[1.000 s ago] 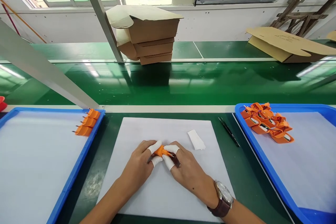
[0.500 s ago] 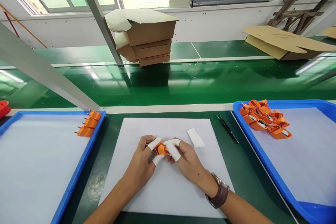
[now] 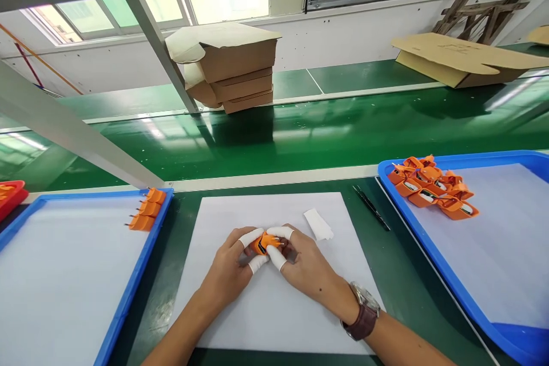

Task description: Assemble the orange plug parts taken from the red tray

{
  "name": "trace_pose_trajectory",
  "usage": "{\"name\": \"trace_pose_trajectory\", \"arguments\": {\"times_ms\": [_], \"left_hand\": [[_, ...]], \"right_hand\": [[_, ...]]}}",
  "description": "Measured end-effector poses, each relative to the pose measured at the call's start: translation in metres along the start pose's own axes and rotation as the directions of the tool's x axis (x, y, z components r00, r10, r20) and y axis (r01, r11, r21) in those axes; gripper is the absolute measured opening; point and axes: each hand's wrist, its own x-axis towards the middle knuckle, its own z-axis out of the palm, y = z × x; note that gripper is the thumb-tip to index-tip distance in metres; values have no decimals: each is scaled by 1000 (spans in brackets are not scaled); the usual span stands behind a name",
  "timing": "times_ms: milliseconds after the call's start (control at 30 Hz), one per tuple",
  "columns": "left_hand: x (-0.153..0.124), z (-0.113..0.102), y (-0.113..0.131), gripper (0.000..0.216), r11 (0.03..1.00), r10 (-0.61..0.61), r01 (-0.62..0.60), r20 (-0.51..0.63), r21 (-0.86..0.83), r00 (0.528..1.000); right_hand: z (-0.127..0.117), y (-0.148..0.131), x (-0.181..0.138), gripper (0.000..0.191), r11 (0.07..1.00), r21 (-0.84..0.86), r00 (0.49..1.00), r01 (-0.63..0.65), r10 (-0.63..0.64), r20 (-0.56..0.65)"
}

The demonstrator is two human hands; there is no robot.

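Between my two hands is a small orange plastic part (image 3: pixel 259 244) with a dark opening, held just above a white sheet (image 3: pixel 274 314). My left hand (image 3: pixel 231 266) pinches its left side, thumb and forefinger in white finger cots. On the right side my right hand (image 3: pixel 302 260) grips it, also with white cots on thumb and forefinger, and the wrist wears a watch. The other fingers are partly hidden behind the part. A torn white slip (image 3: pixel 318 224) lies on the sheet beyond my right hand.
Black tweezers (image 3: pixel 371 207) lie right of the sheet. The right blue tray (image 3: pixel 433 274) holds several orange parts (image 3: pixel 433 186); the left blue tray (image 3: pixel 128 297) has several in its far corner. A red bin (image 3: pixel 19 197) stands far left. Cardboard boxes (image 3: pixel 240 63) rest beyond.
My right thumb and forefinger have spread apart around the orange part, showing more of it. The camera view has tilted slightly.
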Motion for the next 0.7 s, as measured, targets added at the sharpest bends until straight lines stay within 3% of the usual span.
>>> {"name": "trace_pose_trajectory", "arguments": {"times_ms": [133, 333, 500, 700], "left_hand": [[-1, 1, -3, 47, 999, 47, -46, -43, 24, 998], [-4, 7, -6, 49, 992, 119, -115, -72, 60, 990], [-6, 9, -6, 47, 993, 110, -105, -85, 59, 990], [-11, 15, -11, 46, 991, 123, -116, -115, 61, 986]], "right_hand": [[-4, -4, -1, 35, 995, -58, 995, 87, -83, 60], [-5, 1, 0, 24, 984, -132, 992, 118, -110, 62], [-6, 2, 0, 33, 969, -174, 983, 178, -166, 81], [-10, -2, 3, 24, 977, -197, 989, 84, -58, 137]]}}
